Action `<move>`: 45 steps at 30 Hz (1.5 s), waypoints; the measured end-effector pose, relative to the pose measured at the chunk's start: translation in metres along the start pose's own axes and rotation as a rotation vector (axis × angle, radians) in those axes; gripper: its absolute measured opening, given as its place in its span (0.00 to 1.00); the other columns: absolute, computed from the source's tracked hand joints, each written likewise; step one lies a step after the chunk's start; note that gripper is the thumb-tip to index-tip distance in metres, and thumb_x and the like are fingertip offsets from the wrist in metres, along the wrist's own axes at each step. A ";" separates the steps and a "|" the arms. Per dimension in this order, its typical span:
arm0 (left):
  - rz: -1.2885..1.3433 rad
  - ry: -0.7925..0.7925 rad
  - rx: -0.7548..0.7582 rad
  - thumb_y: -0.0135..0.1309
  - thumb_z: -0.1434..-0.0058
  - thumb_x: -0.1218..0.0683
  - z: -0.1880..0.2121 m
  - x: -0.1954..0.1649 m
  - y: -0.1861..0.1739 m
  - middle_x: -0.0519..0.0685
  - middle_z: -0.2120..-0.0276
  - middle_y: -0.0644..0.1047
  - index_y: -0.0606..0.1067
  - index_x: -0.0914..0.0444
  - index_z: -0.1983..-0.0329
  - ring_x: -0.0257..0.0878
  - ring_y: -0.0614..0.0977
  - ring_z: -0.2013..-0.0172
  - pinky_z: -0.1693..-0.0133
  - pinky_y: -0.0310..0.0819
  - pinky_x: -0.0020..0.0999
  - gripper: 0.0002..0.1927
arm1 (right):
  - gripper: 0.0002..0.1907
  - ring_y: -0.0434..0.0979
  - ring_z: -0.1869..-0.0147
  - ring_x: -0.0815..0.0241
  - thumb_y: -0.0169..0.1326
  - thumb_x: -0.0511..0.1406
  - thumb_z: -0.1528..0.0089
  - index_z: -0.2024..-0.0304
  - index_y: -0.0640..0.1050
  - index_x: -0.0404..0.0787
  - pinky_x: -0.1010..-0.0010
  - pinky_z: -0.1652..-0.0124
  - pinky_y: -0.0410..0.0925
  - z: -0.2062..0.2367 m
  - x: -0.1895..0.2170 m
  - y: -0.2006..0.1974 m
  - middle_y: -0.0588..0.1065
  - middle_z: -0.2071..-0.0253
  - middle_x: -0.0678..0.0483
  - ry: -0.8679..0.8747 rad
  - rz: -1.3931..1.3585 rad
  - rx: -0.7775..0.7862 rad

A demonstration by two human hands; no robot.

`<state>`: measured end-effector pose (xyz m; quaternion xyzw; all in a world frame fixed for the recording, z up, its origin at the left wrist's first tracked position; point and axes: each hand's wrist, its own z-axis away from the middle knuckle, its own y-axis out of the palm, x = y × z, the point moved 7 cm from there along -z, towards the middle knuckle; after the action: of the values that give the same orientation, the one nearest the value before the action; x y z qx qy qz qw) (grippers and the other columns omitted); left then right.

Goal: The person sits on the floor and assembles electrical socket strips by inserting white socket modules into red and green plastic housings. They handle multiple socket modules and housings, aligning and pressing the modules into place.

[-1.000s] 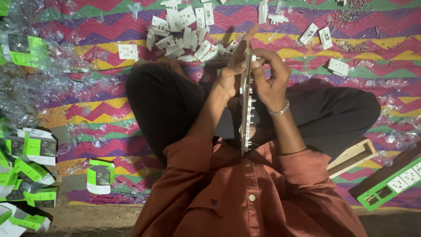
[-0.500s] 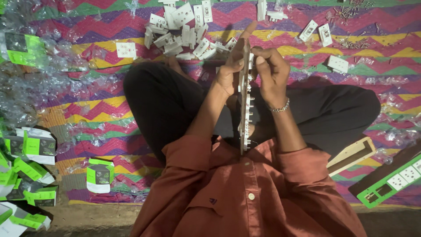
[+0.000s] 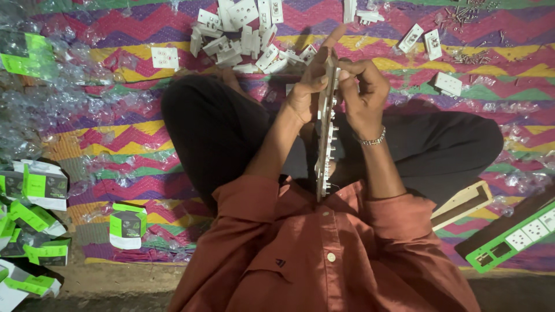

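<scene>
White plastic socket strip (image 3: 325,138), long, edge-on, looks stiff and light. Left hand (image 3: 305,95) and right hand (image 3: 365,95) fingers close around its twelve-o'clock end; grip the side edges.

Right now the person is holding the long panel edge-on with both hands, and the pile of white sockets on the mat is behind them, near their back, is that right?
Not quite. Both hands, left hand and right hand, do hold the long panel edge-on, but the pile of white sockets lies on the mat in front of the person, beyond their knees, not behind them. The head view shows it.
</scene>
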<state>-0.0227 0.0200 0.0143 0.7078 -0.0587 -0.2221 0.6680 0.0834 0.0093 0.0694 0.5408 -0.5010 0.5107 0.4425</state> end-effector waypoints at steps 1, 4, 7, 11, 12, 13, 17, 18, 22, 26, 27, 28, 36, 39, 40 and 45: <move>-0.026 -0.001 0.008 0.73 0.47 0.56 0.000 0.000 -0.001 0.43 0.59 0.76 0.43 0.59 0.17 0.35 0.79 0.54 0.49 0.74 0.29 0.63 | 0.06 0.70 0.69 0.73 0.52 0.31 0.26 0.54 0.76 0.32 0.78 0.69 0.64 0.000 -0.002 0.000 0.76 0.64 0.56 0.014 -0.014 -0.009; -0.042 0.010 -0.001 0.73 0.47 0.56 0.001 0.001 -0.007 0.43 0.59 0.76 0.43 0.59 0.17 0.35 0.80 0.52 0.47 0.75 0.29 0.63 | 0.08 0.69 0.70 0.73 0.52 0.33 0.25 0.58 0.73 0.34 0.78 0.70 0.64 0.000 -0.007 0.002 0.76 0.65 0.57 0.045 -0.044 -0.036; -0.049 0.017 0.004 0.73 0.47 0.56 0.001 0.002 -0.009 0.41 0.59 0.75 0.43 0.59 0.17 0.36 0.80 0.53 0.47 0.75 0.30 0.63 | 0.11 0.68 0.71 0.74 0.51 0.36 0.24 0.59 0.73 0.35 0.78 0.70 0.63 -0.001 -0.006 0.002 0.74 0.68 0.59 0.048 -0.014 -0.064; 0.002 0.003 0.043 0.72 0.45 0.56 -0.002 0.004 -0.005 0.41 0.58 0.75 0.43 0.58 0.16 0.34 0.79 0.57 0.54 0.75 0.29 0.62 | 0.11 0.72 0.62 0.70 0.51 0.37 0.24 0.52 0.76 0.34 0.76 0.62 0.67 -0.003 0.015 -0.003 0.75 0.60 0.56 -0.027 0.088 -0.032; 0.000 0.002 0.029 0.72 0.45 0.56 -0.003 0.004 -0.005 0.41 0.58 0.74 0.43 0.58 0.16 0.35 0.80 0.55 0.52 0.76 0.30 0.63 | 0.11 0.73 0.58 0.69 0.52 0.37 0.25 0.49 0.76 0.33 0.75 0.58 0.69 -0.003 0.023 -0.004 0.75 0.57 0.55 -0.057 0.106 -0.008; -0.002 0.003 0.015 0.72 0.46 0.57 -0.003 0.003 -0.004 0.41 0.57 0.74 0.43 0.58 0.17 0.36 0.80 0.54 0.49 0.77 0.31 0.63 | 0.10 0.74 0.56 0.65 0.55 0.35 0.27 0.50 0.76 0.33 0.73 0.56 0.70 -0.004 0.034 -0.005 0.75 0.57 0.53 -0.138 0.187 0.013; -0.007 0.000 0.036 0.71 0.45 0.57 0.000 0.000 0.002 0.46 0.54 0.74 0.43 0.58 0.17 0.36 0.80 0.56 0.52 0.76 0.29 0.61 | 0.07 0.77 0.52 0.55 0.62 0.27 0.34 0.54 0.78 0.31 0.68 0.51 0.71 -0.004 0.060 -0.004 0.76 0.56 0.47 -0.324 0.406 0.083; -0.004 -0.004 0.035 0.71 0.45 0.56 0.000 0.000 0.003 0.48 0.54 0.74 0.43 0.58 0.17 0.37 0.80 0.56 0.52 0.77 0.29 0.61 | 0.08 0.78 0.51 0.53 0.63 0.25 0.36 0.55 0.79 0.31 0.66 0.50 0.71 -0.004 0.062 -0.003 0.77 0.56 0.46 -0.339 0.437 0.094; 0.001 -0.013 0.035 0.72 0.46 0.55 -0.001 -0.002 0.005 0.50 0.53 0.74 0.43 0.57 0.18 0.36 0.79 0.58 0.53 0.76 0.29 0.62 | 0.06 0.79 0.52 0.53 0.63 0.24 0.36 0.57 0.79 0.30 0.66 0.50 0.71 -0.005 0.061 -0.001 0.77 0.57 0.46 -0.299 0.398 0.093; -0.031 -0.003 0.019 0.73 0.48 0.54 -0.003 -0.002 0.003 0.49 0.54 0.73 0.43 0.57 0.18 0.37 0.78 0.53 0.51 0.76 0.32 0.63 | 0.05 0.79 0.53 0.52 0.62 0.24 0.35 0.57 0.80 0.31 0.65 0.52 0.71 -0.004 0.062 -0.002 0.78 0.58 0.47 -0.327 0.443 0.104; -0.042 0.001 0.012 0.73 0.48 0.54 -0.003 -0.001 0.002 0.49 0.54 0.73 0.43 0.57 0.18 0.38 0.77 0.52 0.50 0.76 0.32 0.63 | 0.05 0.79 0.53 0.52 0.62 0.25 0.35 0.57 0.80 0.31 0.65 0.52 0.72 -0.004 0.063 -0.003 0.78 0.57 0.47 -0.335 0.453 0.108; -0.053 0.004 0.006 0.73 0.48 0.54 -0.004 -0.001 0.001 0.49 0.54 0.73 0.43 0.57 0.18 0.38 0.77 0.51 0.49 0.76 0.32 0.63 | 0.05 0.79 0.53 0.52 0.62 0.25 0.35 0.57 0.80 0.31 0.65 0.52 0.72 -0.005 0.064 -0.003 0.78 0.58 0.46 -0.342 0.463 0.108; -0.080 0.018 0.000 0.73 0.47 0.54 -0.004 0.000 -0.003 0.46 0.56 0.72 0.44 0.56 0.17 0.37 0.78 0.55 0.52 0.75 0.30 0.63 | 0.04 0.78 0.55 0.50 0.62 0.26 0.33 0.57 0.78 0.33 0.63 0.55 0.70 -0.007 0.070 0.000 0.77 0.59 0.47 -0.394 0.536 0.129; -0.059 0.011 0.017 0.72 0.46 0.54 -0.004 0.000 -0.001 0.48 0.55 0.73 0.43 0.55 0.18 0.36 0.78 0.56 0.53 0.75 0.30 0.62 | 0.04 0.77 0.57 0.50 0.62 0.27 0.32 0.58 0.78 0.33 0.62 0.56 0.68 -0.007 0.071 0.000 0.75 0.60 0.47 -0.393 0.565 0.115; -0.047 0.008 0.020 0.72 0.46 0.55 -0.004 0.000 -0.001 0.48 0.55 0.73 0.43 0.54 0.18 0.36 0.78 0.56 0.53 0.76 0.30 0.62 | 0.04 0.76 0.57 0.50 0.61 0.27 0.32 0.59 0.77 0.33 0.61 0.57 0.68 -0.007 0.072 0.001 0.75 0.61 0.47 -0.398 0.576 0.109; -0.052 0.010 0.013 0.72 0.46 0.55 -0.006 0.001 -0.002 0.49 0.54 0.74 0.44 0.55 0.18 0.37 0.79 0.55 0.52 0.78 0.31 0.61 | 0.07 0.72 0.62 0.50 0.59 0.28 0.31 0.62 0.74 0.33 0.59 0.60 0.64 -0.007 0.069 0.004 0.71 0.65 0.47 -0.401 0.620 0.088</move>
<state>-0.0202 0.0253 0.0121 0.7147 -0.0385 -0.2353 0.6576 0.0773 0.0101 0.1386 0.4713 -0.6952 0.5254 0.1361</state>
